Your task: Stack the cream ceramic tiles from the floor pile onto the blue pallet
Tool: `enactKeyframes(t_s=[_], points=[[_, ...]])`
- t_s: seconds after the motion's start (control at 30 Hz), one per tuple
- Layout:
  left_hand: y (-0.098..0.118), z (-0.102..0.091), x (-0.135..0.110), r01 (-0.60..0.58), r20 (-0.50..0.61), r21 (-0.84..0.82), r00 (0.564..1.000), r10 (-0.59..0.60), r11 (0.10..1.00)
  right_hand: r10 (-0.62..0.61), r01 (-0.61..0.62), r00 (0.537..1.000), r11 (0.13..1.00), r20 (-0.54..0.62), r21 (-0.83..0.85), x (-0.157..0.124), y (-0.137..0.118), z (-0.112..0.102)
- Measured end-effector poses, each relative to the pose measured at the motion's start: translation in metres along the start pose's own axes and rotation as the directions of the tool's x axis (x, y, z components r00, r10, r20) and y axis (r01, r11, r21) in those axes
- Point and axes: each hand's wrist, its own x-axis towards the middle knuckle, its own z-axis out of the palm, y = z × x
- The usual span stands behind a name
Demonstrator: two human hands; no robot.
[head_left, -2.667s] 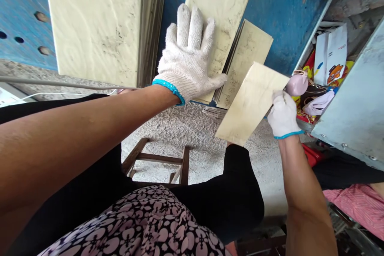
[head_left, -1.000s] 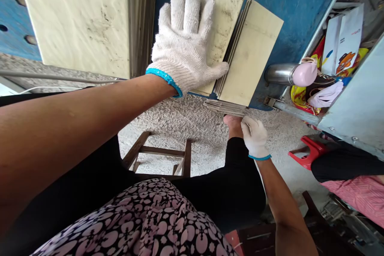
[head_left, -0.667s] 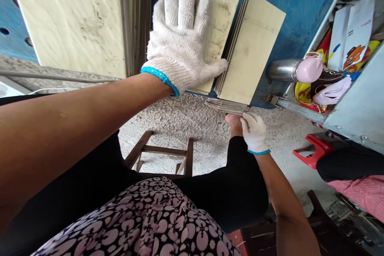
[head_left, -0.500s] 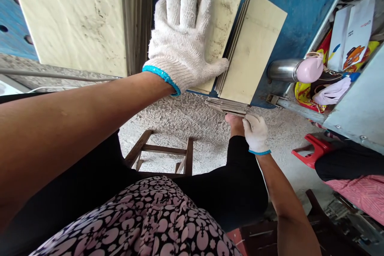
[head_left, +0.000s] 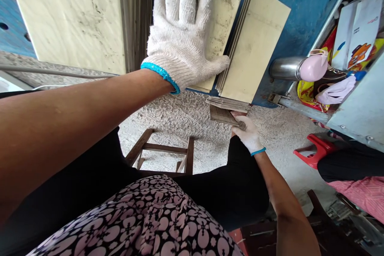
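Note:
My left hand (head_left: 183,36), in a white knit glove with a blue cuff, lies flat with fingers spread on a cream slab (head_left: 229,6). Its thumb reaches to the edge of a stack of narrow cream tiles (head_left: 261,44). Below the near end of that stack, my right hand (head_left: 249,133), gloved alike, has its fingers closed on the corner of a tile (head_left: 222,114), whose grey-brown face shows. That tile tilts down beneath the fanned tile ends, and its far part is hidden under them.
Taller cream marbled slabs (head_left: 66,12) are piled at the left on the blue table (head_left: 303,20). A steel flask with pink lid (head_left: 312,68) lies right, near bags (head_left: 360,28). A wooden stool frame (head_left: 163,149) and a red stool (head_left: 315,150) stand on the rough floor.
My right hand has moved slightly left and down, and a tile's grey-brown face now shows below the stack in its grip. My left hand stays flat on the slab.

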Motion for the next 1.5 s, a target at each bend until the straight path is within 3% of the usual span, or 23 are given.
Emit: enactKeyframes(t_s=[0.2, 0.33, 0.47, 0.57, 0.67, 0.9, 1.13, 1.3, 1.5], points=[[0.006, -0.001, 0.002, 0.037, 0.04, 0.08, 0.998, -0.04, 0.996, 0.075, -0.063, 0.992, 0.991, 0.102, -0.115, 0.006, 0.013, 0.005], [0.01, 0.0, 0.005, 0.108, 0.082, 0.209, 0.988, -0.127, 0.972, -0.086, 0.13, 0.983, 0.951, 0.165, -0.282, 0.011, 0.016, 0.009], [0.01, 0.002, 0.004, 0.086, 0.062, 0.187, 0.993, -0.099, 0.979, -0.23, 0.321, 0.938, 0.856, 0.258, -0.406, 0.017, 0.011, 0.012], [0.009, 0.005, 0.004, 0.084, 0.042, 0.205, 0.995, -0.095, 0.975, -0.249, 0.378, 0.912, 0.82, 0.326, -0.431, 0.02, 0.007, 0.016], [0.009, 0.005, 0.003, 0.068, 0.016, 0.207, 0.997, -0.073, 0.976, -0.227, 0.363, 0.915, 0.824, 0.334, -0.435, 0.022, -0.001, 0.02], [0.002, 0.003, 0.002, 0.006, 0.002, 0.042, 1.0, -0.006, 0.999, -0.175, 0.233, 0.965, 0.913, 0.193, -0.336, 0.011, -0.035, 0.007], [0.003, 0.009, 0.001, 0.005, -0.054, 0.131, 0.999, 0.002, 0.991, -0.155, 0.156, 0.988, 0.959, 0.025, -0.235, 0.004, -0.079, -0.035], [0.0, 0.011, 0.0, -0.035, -0.097, 0.099, 0.994, 0.044, 0.994, -0.222, 0.181, 0.961, 0.955, -0.162, -0.234, 0.048, -0.121, -0.064], [-0.001, 0.008, 0.0, 0.012, -0.02, -0.033, 1.0, -0.013, 0.999, -0.241, 0.253, 0.928, 0.967, -0.283, 0.007, 0.128, -0.155, -0.066]])
